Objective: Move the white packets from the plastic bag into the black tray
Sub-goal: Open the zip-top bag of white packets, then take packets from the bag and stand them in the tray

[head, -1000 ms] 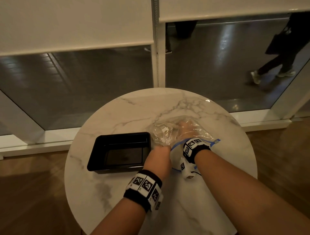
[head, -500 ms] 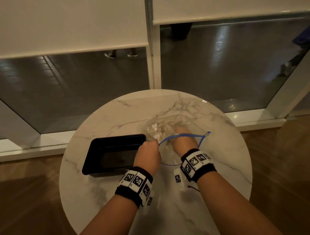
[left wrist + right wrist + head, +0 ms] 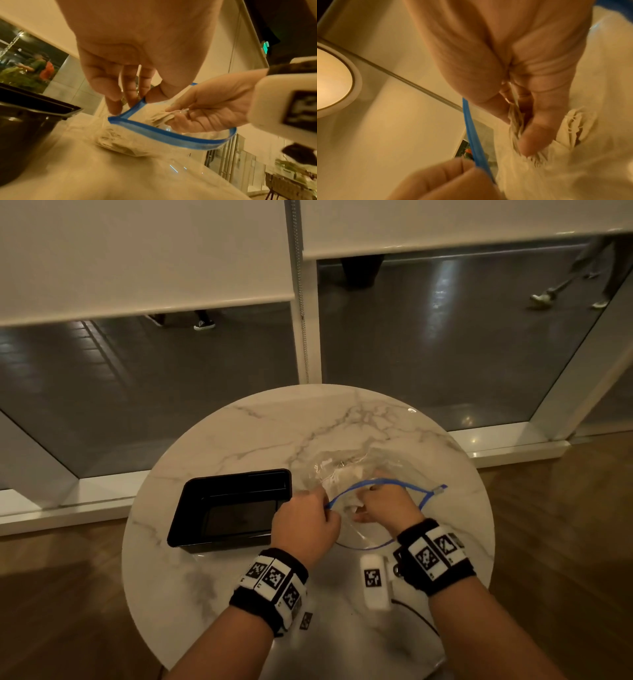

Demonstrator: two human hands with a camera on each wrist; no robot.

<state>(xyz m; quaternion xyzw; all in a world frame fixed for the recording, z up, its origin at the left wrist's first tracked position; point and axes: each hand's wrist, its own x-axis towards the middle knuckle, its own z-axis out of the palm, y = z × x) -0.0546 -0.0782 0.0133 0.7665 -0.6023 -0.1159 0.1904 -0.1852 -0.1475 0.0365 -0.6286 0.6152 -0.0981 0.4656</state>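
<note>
White packets (image 3: 154, 116) now bunched in right hand (image 3: 388, 505), lifted to plastic bag (image 3: 171, 136) mouth; left hand (image 3: 305, 529) pinching blue rim.

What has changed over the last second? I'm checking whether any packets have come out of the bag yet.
The right hand, earlier deep inside the plastic bag, has drawn back to the bag's blue rim and now grips a bunch of white packets. The left hand still pinches the rim, holding the mouth open. The black tray remains empty, in the same spot on the marble table.
</note>
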